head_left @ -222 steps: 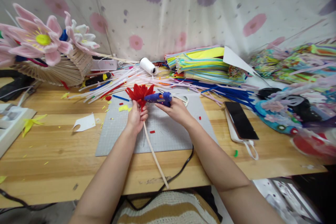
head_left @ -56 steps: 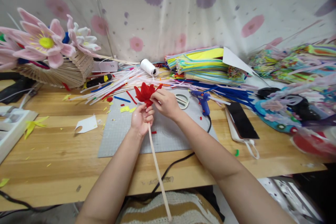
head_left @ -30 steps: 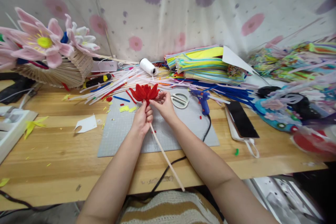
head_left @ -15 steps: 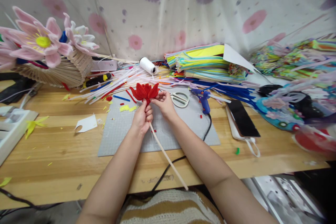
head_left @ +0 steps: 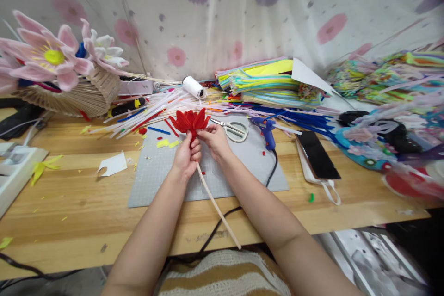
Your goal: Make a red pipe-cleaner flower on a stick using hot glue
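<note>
A red fuzzy flower [head_left: 189,121] with pointed petals is held up over the grey cutting mat [head_left: 152,180]. My left hand [head_left: 187,155] is closed round its base, thumb just under the petals. From below that fist a pale, thin stem [head_left: 217,206] slants down toward my lap. My right hand [head_left: 214,138] pinches at the lower right of the flower, thumb and forefinger together at the petals' base. Whether a separate thread or petal sits in that pinch is too small to tell. Scissors [head_left: 237,132] lie on the mat just beyond my right hand.
A blue glue gun [head_left: 265,130] with a black cord lies on the mat's right, beside a phone [head_left: 318,155]. Behind are a white thread spool [head_left: 193,87] and pipe cleaner bundles [head_left: 263,76]. Pink flowers [head_left: 52,55] stand left, near a white power strip [head_left: 21,171].
My right hand has drawn in slightly closer to the flower's base, and more of the scissors shows. The stem's lower end has swung a little left. The view has shifted slightly.
</note>
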